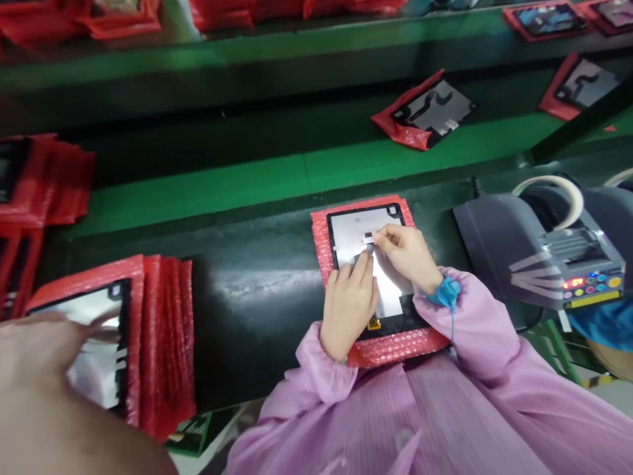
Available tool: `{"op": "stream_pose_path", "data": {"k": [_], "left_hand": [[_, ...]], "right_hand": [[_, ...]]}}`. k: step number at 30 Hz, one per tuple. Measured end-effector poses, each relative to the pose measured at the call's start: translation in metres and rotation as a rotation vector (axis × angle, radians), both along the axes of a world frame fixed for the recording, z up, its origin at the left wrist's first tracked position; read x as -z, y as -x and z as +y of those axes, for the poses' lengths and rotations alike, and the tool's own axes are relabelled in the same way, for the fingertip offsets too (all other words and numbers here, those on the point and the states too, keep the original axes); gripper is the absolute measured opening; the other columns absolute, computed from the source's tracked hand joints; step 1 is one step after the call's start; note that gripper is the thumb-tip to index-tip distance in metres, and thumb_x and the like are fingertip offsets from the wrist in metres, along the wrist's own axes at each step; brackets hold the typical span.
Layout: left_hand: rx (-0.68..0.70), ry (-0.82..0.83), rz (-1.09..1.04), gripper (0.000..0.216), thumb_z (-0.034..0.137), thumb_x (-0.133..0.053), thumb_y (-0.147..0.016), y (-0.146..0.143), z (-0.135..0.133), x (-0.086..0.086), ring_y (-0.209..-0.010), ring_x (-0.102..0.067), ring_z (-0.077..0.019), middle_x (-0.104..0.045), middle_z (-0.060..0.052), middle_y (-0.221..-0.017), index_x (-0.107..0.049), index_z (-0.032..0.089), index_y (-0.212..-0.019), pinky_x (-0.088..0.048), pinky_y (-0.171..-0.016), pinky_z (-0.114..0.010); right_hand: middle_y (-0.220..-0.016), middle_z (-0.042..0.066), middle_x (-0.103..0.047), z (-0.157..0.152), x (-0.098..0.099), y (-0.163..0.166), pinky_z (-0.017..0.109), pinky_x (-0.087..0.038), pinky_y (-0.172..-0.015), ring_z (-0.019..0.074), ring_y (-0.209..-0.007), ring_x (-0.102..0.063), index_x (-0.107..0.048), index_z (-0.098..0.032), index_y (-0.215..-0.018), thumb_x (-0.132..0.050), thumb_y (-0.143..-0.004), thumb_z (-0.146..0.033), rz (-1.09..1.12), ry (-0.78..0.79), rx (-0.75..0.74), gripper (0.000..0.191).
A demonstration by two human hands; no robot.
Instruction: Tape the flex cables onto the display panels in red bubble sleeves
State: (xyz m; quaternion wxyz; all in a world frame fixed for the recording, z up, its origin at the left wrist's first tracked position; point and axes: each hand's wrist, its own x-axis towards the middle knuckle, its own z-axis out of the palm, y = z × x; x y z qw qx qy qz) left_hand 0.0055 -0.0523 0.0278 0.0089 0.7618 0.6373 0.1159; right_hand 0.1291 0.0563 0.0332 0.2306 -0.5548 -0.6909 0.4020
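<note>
A dark tablet panel [353, 227] with a shiny grey back lies on a red bubble-wrap sheet [321, 237] at the near edge of the black bench. My right hand [406, 251] is closed in a pinch on a small pale tape piece [370, 239] at the panel's upper middle. My left hand [349, 300] rests flat on the panel's lower left, its fingers stretched up until they touch the tape piece. Both arms are in lilac sleeves. A blue strap [446, 293] circles my right wrist.
A grey tape dispenser [554, 257] with lit buttons stands to the right. A stack of red bubble bags [165, 343] with another panel lies at left, and another person's blurred hand [44, 356] reaches over it. More wrapped panels [428, 112] ride the green belt [222, 188] behind.
</note>
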Motion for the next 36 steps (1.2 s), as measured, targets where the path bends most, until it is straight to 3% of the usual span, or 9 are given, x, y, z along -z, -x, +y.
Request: {"op": "stream_pose_path", "data": {"k": [11,19,23,28,36], "left_hand": [[0.002,-0.027,-0.039,0.038,0.024,-0.045,-0.099,0.001,0.004,-0.002,-0.093,-0.064,-0.0246,-0.063,-0.007,-0.137,-0.059,0.008,-0.130,-0.049,-0.075,-0.042],[0.005,-0.022,-0.031,0.037,0.025,-0.046,-0.099,0.001,0.005,-0.004,-0.092,-0.065,-0.0250,-0.064,-0.007,-0.135,-0.060,0.008,-0.129,-0.051,-0.074,-0.041],[0.001,0.017,-0.023,0.037,0.024,-0.047,-0.097,0.001,0.008,-0.006,-0.091,-0.065,-0.0257,-0.057,-0.011,-0.144,-0.058,0.008,-0.129,-0.052,-0.073,-0.041],[0.029,0.070,-0.036,0.031,0.024,-0.048,-0.095,0.001,0.014,-0.009,-0.087,-0.065,-0.0253,-0.049,-0.013,-0.151,-0.060,0.010,-0.119,-0.052,-0.072,-0.042],[0.008,0.070,-0.073,0.023,0.025,-0.047,-0.095,0.000,0.015,-0.009,-0.093,-0.065,-0.0271,-0.052,-0.015,-0.147,-0.060,0.012,-0.109,-0.053,-0.075,-0.043]], "right_hand": [[-0.061,0.000,-0.062,-0.004,-0.007,0.007,0.026,-0.032,-0.061,0.0116,-0.057,-0.052,-0.060,-0.017,-0.067,-0.055,-0.090,-0.024,-0.247,-0.086,-0.017,0.024],[-0.063,0.001,-0.064,-0.006,-0.007,0.010,0.027,-0.033,-0.062,0.0134,-0.059,-0.055,-0.061,-0.018,-0.068,-0.054,-0.090,-0.026,-0.300,-0.099,0.004,0.025],[-0.067,0.002,-0.066,-0.007,-0.007,0.011,0.027,-0.033,-0.064,0.0144,-0.063,-0.056,-0.061,-0.018,-0.069,-0.053,-0.090,-0.025,-0.325,-0.115,0.007,0.024],[-0.069,0.003,-0.065,-0.008,-0.008,0.011,0.027,-0.033,-0.064,0.0144,-0.063,-0.054,-0.061,-0.018,-0.071,-0.051,-0.091,-0.025,-0.349,-0.137,-0.019,0.023],[-0.071,0.003,-0.063,-0.006,-0.006,0.011,0.027,-0.033,-0.065,0.0142,-0.065,-0.053,-0.057,-0.018,-0.072,-0.050,-0.092,-0.023,-0.370,-0.175,-0.070,0.022]]}}
